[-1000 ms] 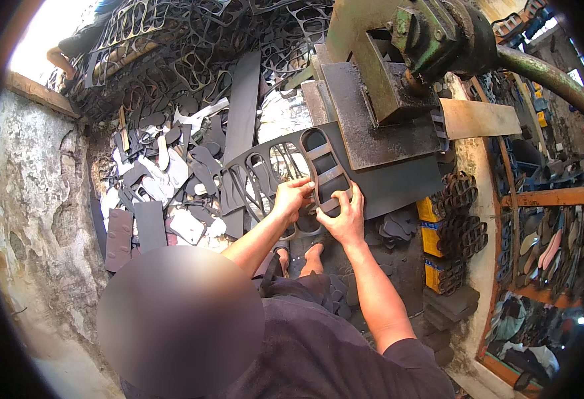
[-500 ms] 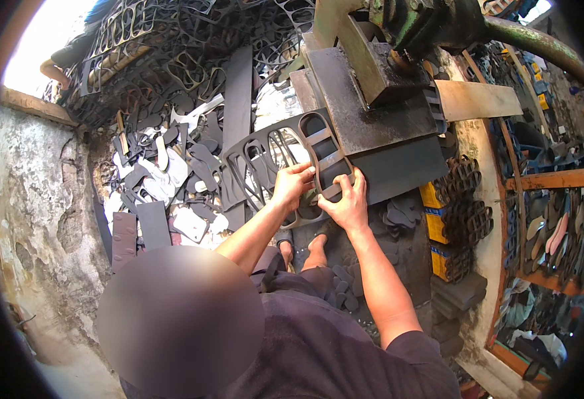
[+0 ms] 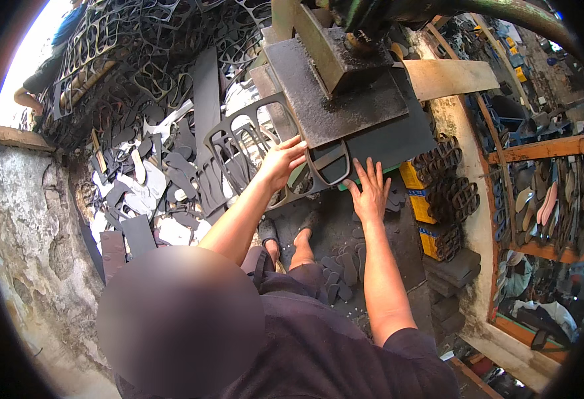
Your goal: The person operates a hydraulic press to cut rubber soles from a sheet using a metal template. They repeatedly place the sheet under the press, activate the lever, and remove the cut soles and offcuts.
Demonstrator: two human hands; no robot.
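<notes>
A sole-shaped cutting die (image 3: 330, 161) with a crossbar lies partly beneath the dark metal plate (image 3: 335, 86) of a press, which hides its far end. My left hand (image 3: 284, 161) stretches its fingers along the die's left side, over a black sheet (image 3: 296, 195) with several sole-shaped cutouts. My right hand (image 3: 370, 191) lies flat with fingers spread at the near edge of a dark board (image 3: 395, 130), just right of the die. Neither hand appears to grip anything.
Loose sole pieces and scraps (image 3: 139, 176) pile up on the left. Yellow boxes (image 3: 417, 203) stand right, beside stacked dark dies (image 3: 448, 189). A tan board (image 3: 448, 78) juts from the press. More cut soles (image 3: 338, 272) lie by my feet. Another person's arm (image 3: 29, 96) shows far left.
The die has slid rightward, partly under the press plate. My right hand has let go of it and spread flat on the board's edge. My left hand's pinch has loosened. The view has shifted.
</notes>
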